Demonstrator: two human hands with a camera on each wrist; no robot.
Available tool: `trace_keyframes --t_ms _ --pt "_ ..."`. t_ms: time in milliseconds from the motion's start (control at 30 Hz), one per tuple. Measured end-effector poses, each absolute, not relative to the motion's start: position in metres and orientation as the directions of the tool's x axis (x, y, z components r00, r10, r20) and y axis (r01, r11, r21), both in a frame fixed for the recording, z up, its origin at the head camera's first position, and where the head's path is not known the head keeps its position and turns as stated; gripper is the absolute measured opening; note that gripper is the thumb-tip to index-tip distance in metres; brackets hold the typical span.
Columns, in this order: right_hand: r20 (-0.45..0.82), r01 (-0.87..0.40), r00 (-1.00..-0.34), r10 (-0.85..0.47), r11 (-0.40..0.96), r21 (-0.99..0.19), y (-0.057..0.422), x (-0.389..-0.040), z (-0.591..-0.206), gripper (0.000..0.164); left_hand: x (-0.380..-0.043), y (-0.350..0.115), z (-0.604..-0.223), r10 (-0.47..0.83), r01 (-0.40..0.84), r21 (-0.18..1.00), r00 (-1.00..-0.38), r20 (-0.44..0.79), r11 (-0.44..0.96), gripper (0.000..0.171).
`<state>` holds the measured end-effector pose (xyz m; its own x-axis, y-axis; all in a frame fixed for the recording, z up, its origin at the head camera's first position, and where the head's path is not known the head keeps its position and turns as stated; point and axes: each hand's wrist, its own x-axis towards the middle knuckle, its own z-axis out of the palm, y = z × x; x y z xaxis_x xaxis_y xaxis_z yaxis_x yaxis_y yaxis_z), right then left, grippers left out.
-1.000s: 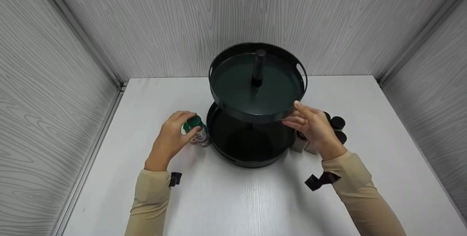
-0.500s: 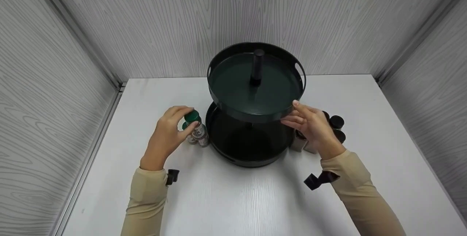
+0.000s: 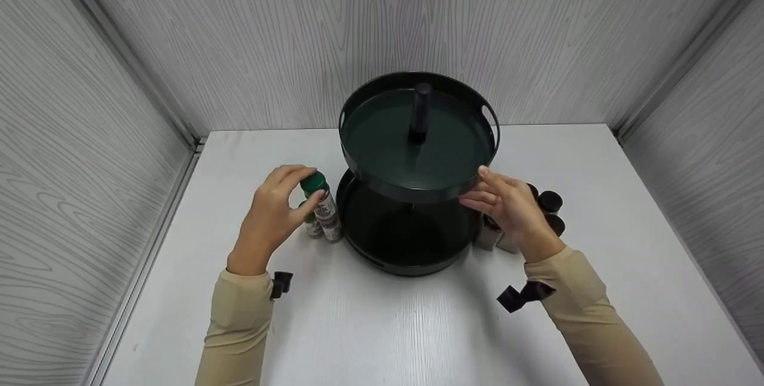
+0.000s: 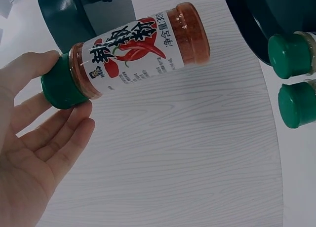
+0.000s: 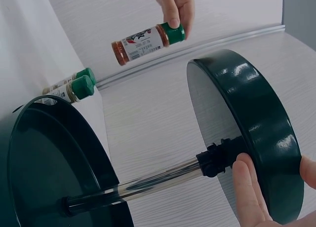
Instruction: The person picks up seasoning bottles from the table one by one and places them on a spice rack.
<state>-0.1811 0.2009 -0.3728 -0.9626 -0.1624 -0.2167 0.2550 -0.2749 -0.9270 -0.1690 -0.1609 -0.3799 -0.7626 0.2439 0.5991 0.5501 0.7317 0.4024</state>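
Note:
My left hand point(image 3: 268, 213) pinches the green cap of a spice jar point(image 4: 133, 52), which holds red powder and has a chilli picture on its label. The jar hangs above the table, left of a dark green two-tier rack. Two more green-capped jars point(image 5: 74, 91) stand on the table beside the lower tray point(image 3: 412, 269). With its thumb on the outside and fingers underneath, my right hand point(image 3: 514, 212) grips the front right rim of the upper tray point(image 3: 418, 195). A shiny post point(image 5: 158, 178) joins the two tiers. Both trays hold nothing that I can see.
Several black-capped jars point(image 3: 550, 201) stand right of the rack, partly hidden behind my right hand. The white table point(image 3: 382, 332) is bounded by a grey wood-grain wall point(image 3: 286, 46) at the back and walls at both sides.
My left hand has lifted the spice jar off the table, slightly up and leftward, apart from the other green-capped jars. The right hand stays on the upper tray's rim.

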Motion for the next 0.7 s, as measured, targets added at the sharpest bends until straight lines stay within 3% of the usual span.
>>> trace_keyframes --t_ms 700 --pt "-0.209 0.247 -0.964 -0.164 -0.267 -0.931 0.203 -0.183 -0.373 0.066 -0.171 -0.155 -0.36 0.202 0.59 0.408 -0.707 0.678 0.697 0.032"
